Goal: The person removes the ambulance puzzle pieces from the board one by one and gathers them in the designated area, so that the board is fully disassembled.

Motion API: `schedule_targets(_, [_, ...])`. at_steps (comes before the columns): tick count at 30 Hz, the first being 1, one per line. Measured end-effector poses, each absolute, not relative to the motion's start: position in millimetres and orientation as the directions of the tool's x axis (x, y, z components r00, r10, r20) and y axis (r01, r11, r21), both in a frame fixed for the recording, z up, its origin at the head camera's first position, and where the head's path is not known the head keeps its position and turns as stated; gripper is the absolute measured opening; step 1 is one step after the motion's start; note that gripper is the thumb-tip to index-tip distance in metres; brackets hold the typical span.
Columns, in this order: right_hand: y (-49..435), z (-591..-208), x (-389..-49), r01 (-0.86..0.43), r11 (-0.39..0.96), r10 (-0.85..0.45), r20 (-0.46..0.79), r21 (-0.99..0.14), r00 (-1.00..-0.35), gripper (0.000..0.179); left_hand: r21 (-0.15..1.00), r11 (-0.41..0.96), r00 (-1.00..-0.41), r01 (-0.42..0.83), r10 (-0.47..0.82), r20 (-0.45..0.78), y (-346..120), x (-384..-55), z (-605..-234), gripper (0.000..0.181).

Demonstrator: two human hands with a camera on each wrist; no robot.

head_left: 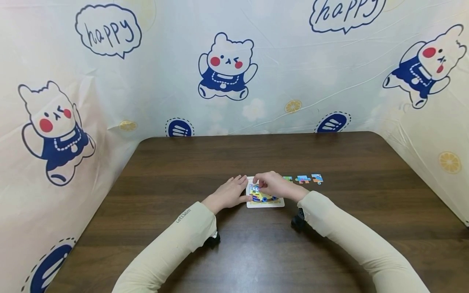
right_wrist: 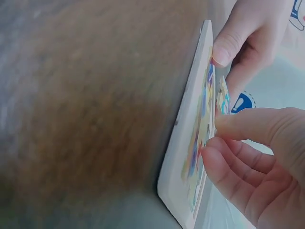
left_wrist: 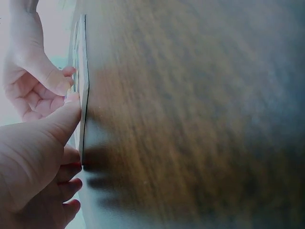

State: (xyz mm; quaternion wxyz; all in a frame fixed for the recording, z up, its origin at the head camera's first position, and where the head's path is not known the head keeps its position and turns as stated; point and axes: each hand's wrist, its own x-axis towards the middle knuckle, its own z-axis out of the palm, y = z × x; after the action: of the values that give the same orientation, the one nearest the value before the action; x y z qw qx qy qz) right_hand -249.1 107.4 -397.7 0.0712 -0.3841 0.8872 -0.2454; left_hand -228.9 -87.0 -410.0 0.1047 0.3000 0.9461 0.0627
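From the head view, the puzzle tray point(head_left: 280, 204) lies well in from the edges of the table point(head_left: 256, 252), wood stretching wide to its left, right and front. Its white frame holds a yellow-and-blue vehicle picture, partly covered by the right hand point(head_left: 272, 185). Loose pieces point(head_left: 303, 179) sit in a row past that wrist. The left hand point(head_left: 229, 193) reaches the tray's left edge.

In the left wrist view, that hand's grip is released, fingers extended, thumb on the rim.

In the right wrist view, the right grip pinches a small piece point(right_wrist: 223, 98), tilted above the tray.
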Motion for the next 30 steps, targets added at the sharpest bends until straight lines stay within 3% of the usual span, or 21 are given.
schedule_targets(30, [161.6,-379.9,-254.3,-0.548,0.626,-0.622,0.069,-0.555,-0.780,0.018,0.178,0.811,-0.799,0.557,0.582,-0.153,-88.0,-227.8,-410.9,0.071])
